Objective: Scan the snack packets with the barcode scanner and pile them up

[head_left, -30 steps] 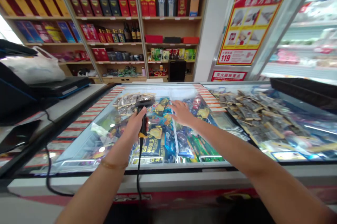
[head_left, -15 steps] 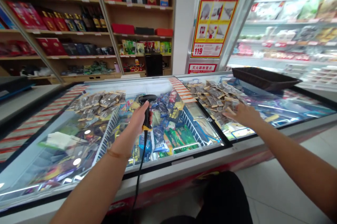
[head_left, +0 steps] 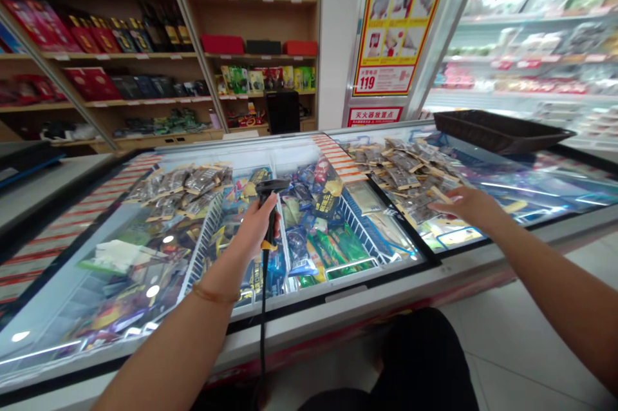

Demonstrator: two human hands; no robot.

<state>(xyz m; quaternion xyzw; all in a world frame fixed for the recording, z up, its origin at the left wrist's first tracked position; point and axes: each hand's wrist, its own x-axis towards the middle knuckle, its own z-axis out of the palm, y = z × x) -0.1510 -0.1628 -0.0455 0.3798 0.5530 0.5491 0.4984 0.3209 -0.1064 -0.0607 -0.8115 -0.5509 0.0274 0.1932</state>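
Note:
My left hand (head_left: 259, 223) is closed round the grip of a black and yellow barcode scanner (head_left: 271, 189), held above the glass-topped freezer. Its black cable (head_left: 263, 321) hangs down over the freezer's front edge. To the right, my right hand (head_left: 466, 206) reaches to a pile of small clear packets with dark contents and beige ends (head_left: 403, 169). Its fingers are pinched on the end of one packet (head_left: 419, 206) at the pile's near edge. A second pile of similar packets (head_left: 186, 185) lies left of the scanner.
Below the scanner, a white wire basket (head_left: 355, 227) inside the freezer holds bagged goods. A black tray (head_left: 502, 131) rests at the back right. Shelves of boxes (head_left: 140, 57) stand behind, with a lit refrigerated case (head_left: 526, 40) at the right. The freezer's front rim (head_left: 347, 292) runs before my knees.
The view has tipped down and shifted slightly. My left hand has turned the scanner a little, so its head looks more edge-on. My right hand stays at the packets, slightly farther right.

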